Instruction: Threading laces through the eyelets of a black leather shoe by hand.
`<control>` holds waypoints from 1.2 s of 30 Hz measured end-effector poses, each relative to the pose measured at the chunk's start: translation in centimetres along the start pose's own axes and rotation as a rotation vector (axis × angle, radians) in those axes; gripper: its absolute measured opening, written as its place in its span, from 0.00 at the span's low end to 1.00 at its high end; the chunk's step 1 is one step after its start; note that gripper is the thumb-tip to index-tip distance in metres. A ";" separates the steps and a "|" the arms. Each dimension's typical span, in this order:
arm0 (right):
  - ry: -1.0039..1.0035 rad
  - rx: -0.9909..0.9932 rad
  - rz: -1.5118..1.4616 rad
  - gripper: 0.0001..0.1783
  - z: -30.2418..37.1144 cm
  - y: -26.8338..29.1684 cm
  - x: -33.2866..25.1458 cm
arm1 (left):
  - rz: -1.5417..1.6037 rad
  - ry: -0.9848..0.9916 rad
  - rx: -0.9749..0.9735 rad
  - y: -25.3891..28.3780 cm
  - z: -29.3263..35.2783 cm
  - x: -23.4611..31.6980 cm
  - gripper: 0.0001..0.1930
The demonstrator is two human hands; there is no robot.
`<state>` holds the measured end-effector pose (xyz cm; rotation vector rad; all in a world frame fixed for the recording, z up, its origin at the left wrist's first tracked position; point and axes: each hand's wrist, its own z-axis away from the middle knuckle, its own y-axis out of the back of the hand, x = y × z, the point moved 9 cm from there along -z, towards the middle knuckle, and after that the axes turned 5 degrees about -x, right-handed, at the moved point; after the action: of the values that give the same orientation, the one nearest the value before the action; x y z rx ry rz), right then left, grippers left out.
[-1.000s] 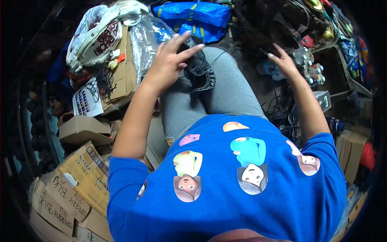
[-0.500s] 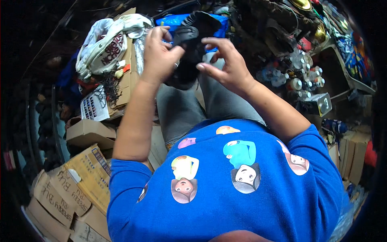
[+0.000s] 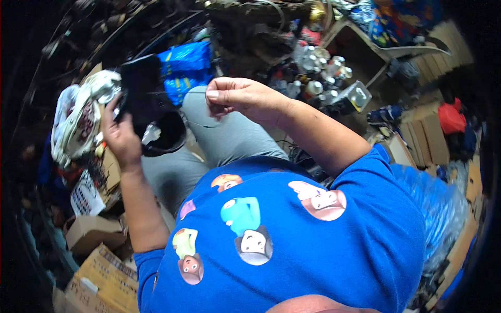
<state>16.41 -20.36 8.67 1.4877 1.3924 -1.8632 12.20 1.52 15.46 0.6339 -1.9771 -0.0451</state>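
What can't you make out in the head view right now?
In the head view:
Left hand: the black, shoe-shaped item and blur hide where its fingers make contact.
Right hand: its curled fingers hide whatever sits between them.
Thin, greenish thread: too fine and blurred to trace its ends.
Inside of that item: dark, partly covered by a pale, crumpled piece.
Yellow-brown cardboard box: cut off by the lower edge.

Held item (image 3: pixel 142 86) black; trousers (image 3: pixel 222 125) plain grey; shirt (image 3: pixel 334 255) blue, cartoon-figure print.
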 end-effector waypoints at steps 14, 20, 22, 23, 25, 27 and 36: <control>-0.509 0.614 0.954 0.12 16.8 17.3 -11.0 | 0.213 0.460 -0.421 -7.5 2.5 -10.7 0.15; 0.352 0.708 0.328 0.07 18.3 20.0 -18.8 | 0.397 0.788 -0.534 -12.2 3.9 -16.2 0.12; 0.554 0.506 0.143 0.08 12.6 16.3 -18.4 | 0.360 0.829 -0.562 -12.5 3.9 -17.1 0.13; 0.558 0.411 0.035 0.10 10.7 15.4 -17.4 | 0.380 0.838 -0.544 -12.8 3.8 -16.9 0.13; 0.330 0.549 0.431 0.13 4.8 12.8 -13.6 | 0.369 0.891 -0.502 -12.2 3.9 -17.2 0.12; -0.084 0.586 0.667 0.10 -0.6 9.9 -7.1 | 0.375 0.896 -0.490 -12.1 4.0 -17.8 0.11; -0.091 0.272 1.428 0.12 -7.1 6.3 3.0 | 0.438 1.002 -0.503 -13.2 3.7 -18.1 0.10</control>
<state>23.86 -16.28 3.49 1.7058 -0.1575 -1.0862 20.73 -2.55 -5.15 -0.1326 -1.0171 0.0397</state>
